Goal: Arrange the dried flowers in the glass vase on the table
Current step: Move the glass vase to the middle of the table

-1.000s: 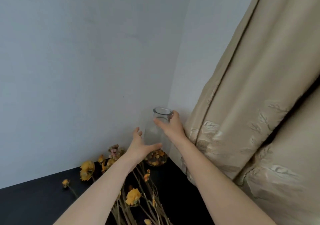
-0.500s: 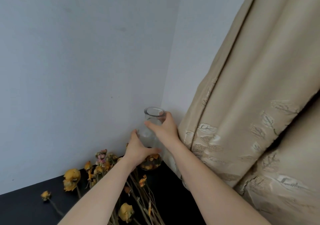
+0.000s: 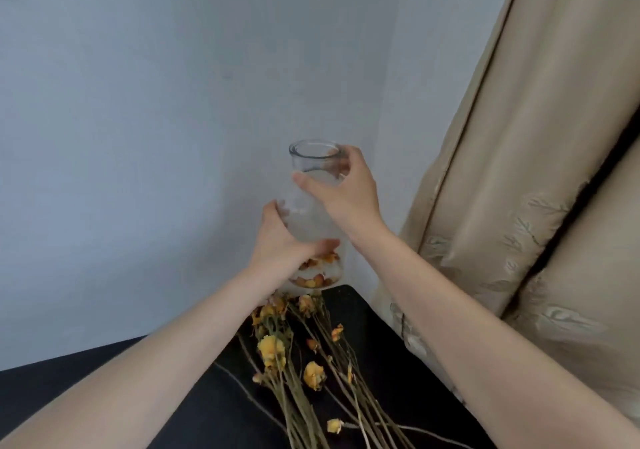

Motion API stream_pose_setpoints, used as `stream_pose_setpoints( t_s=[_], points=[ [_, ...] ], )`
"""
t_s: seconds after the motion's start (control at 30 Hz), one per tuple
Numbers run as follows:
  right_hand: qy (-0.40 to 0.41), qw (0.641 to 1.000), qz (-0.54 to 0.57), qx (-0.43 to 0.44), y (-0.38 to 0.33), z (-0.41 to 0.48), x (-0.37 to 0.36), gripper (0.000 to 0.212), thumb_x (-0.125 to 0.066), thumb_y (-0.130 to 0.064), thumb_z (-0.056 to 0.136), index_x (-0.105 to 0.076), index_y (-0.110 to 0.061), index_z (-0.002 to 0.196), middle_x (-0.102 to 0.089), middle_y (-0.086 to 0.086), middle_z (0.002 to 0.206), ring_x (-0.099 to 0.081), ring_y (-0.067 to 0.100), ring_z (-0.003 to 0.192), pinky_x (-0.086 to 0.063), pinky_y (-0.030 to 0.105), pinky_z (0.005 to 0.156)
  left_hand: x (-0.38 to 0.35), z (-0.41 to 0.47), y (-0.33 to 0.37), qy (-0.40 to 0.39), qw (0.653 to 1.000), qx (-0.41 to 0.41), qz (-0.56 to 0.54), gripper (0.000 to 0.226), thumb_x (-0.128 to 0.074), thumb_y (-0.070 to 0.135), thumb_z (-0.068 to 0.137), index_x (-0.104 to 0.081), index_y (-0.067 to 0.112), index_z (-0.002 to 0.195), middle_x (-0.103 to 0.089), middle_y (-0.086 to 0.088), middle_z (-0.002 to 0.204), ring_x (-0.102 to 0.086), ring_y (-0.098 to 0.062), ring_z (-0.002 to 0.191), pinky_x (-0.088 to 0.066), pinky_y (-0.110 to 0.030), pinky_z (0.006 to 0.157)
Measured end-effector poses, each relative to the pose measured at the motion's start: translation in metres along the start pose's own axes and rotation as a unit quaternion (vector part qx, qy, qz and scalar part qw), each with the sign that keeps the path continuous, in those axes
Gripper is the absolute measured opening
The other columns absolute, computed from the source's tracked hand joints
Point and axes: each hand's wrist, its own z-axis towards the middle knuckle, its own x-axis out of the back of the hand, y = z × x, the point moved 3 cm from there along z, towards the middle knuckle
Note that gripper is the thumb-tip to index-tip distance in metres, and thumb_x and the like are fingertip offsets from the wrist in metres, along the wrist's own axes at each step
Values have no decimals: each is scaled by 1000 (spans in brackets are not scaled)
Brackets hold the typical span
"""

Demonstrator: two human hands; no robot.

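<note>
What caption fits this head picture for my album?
Left hand and right hand grip the glass vase beside dried flowers.

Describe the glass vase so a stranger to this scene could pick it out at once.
Find the black table in the corner between grey wall and beige curtain. At its far end, beyond the loose dried flowers, the left hand grips the glass vase by its body, the right hand by its neck. It alone is clear glass, with dried petals in its bottom.

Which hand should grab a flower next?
Probably the left hand: it holds the glass vase low, just above the dried flowers on the table, while the right hand grips the neck.
</note>
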Motion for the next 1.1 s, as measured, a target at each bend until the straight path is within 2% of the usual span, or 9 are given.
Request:
stream_pose_setpoints(
  t_s=[0.13, 0.2, 0.3, 0.4, 0.53, 0.67, 0.77, 1.0, 1.1],
  points=[
    [-36, 998, 47, 24, -47, -46, -23, 48, -82, -28, 67, -48, -24, 101, -50, -18, 86, -48, -9, 76, -35, -3, 63, 53, -63, 11, 57, 998, 9, 15, 97, -82, 47, 45, -31, 26, 125, -42, 18, 105, -45, 4, 91, -32, -9, 64],
    [-63, 995, 71, 28, -62, -76, -36, 50, -83, -27, 67, -49, -21, 104, -50, -17, 85, -48, -8, 75, -35, -2, 64, 77, -100, 11, 79, 996, 25, 26, 93, -80, 48, 42, -31, 29, 118, -42, 22, 102, -44, 8, 91, -34, -10, 65],
    [-96, 989, 111, 17, -77, -122, -53, 50, -83, -28, 67, -49, -23, 104, -51, -17, 87, -49, -9, 79, -35, -2, 67, 111, -151, 6, 94, 992, 61, 57, 99, -84, 45, 44, -32, 22, 126, -45, 8, 118, -46, -6, 109, -44, -23, 85],
    [-132, 982, 138, 3, -88, -164, -68, 51, -82, -31, 68, -49, -23, 107, -52, -16, 91, -50, -7, 84, -36, -3, 69, 140, -197, 0, 111, 984, 91, 101, 105, -86, 47, 48, -29, 23, 133, -44, 5, 128, -43, -13, 121, -43, -39, 100],
    [-180, 974, 136, -7, -97, -213, -91, 52, -80, -34, 69, -48, -23, 109, -56, -10, 101, -51, -4, 89, -38, -2, 69, 165, -249, -12, 124, 976, 126, 125, 100, -86, 47, 49, -31, 23, 130, -46, 3, 128, -45, -14, 121, -46, -41, 98],
    [-198, 971, 131, -20, -101, -249, -108, 53, -80, -34, 69, -44, -28, 107, -52, -21, 95, -52, -6, 87, -40, -3, 68, 182, -284, -27, 132, 973, 154, 112, 92, -84, 48, 44, -38, 23, 120, -52, 4, 118, -50, -13, 114, -49, -40, 94],
    [-206, 970, 123, -31, -101, -267, -115, 54, -80, -35, 68, -44, -30, 107, -53, -22, 94, -54, -4, 90, -45, 3, 70, 190, -300, -37, 130, 970, 174, 105, 91, -83, 49, 42, -36, 27, 117, -51, 4, 119, -49, -13, 115, -48, -39, 94],
    [-207, 972, 103, -43, -97, -281, -114, 58, -82, -33, 67, -48, -23, 113, -59, -8, 110, -58, 8, 102, -51, 20, 85, 186, -313, -47, 124, 975, 172, 61, 85, -88, 38, 47, -36, 29, 115, -53, 1, 119, -50, -17, 115, -47, -42, 96],
    [-206, 973, 95, -37, -97, -285, -113, 58, -81, -34, 67, -46, -27, 113, -58, -10, 111, -57, 6, 103, -49, 16, 83, 185, -315, -48, 124, 978, 162, 50, 84, -89, 33, 48, -37, 31, 114, -56, -1, 120, -53, -21, 114, -48, -45, 95]
  ],
)
